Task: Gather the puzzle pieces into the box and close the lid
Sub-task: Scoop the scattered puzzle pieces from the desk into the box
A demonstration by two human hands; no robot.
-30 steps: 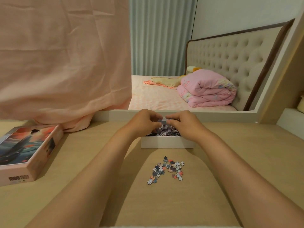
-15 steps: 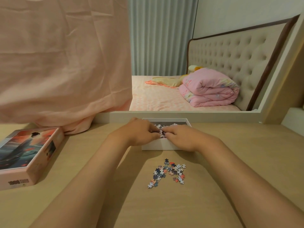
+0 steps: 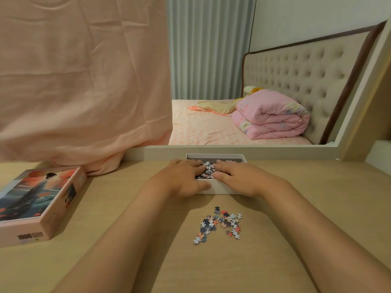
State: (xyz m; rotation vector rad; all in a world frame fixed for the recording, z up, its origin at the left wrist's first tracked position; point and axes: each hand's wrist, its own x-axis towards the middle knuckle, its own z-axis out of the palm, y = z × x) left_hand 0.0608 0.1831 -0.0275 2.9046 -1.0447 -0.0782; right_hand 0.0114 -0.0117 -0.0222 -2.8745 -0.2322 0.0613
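One lid [image 3: 38,199] lies picture-side up at the left edge of the desk [image 3: 317,208], not yet used. A second ago both hands pinched a clump above the box [image 3: 215,190], which sits at the desk's far edge. Now the left hand [image 3: 182,176] has dropped, its fingers flat and released on the puzzle pieces [image 3: 208,168] inside. The right hand [image 3: 239,178] mirrors it, pressing and gripping nothing. That handful looks delivered. A loose pile [image 3: 220,225] remains on the desk just in front of the box, so gathering seems unfinished.
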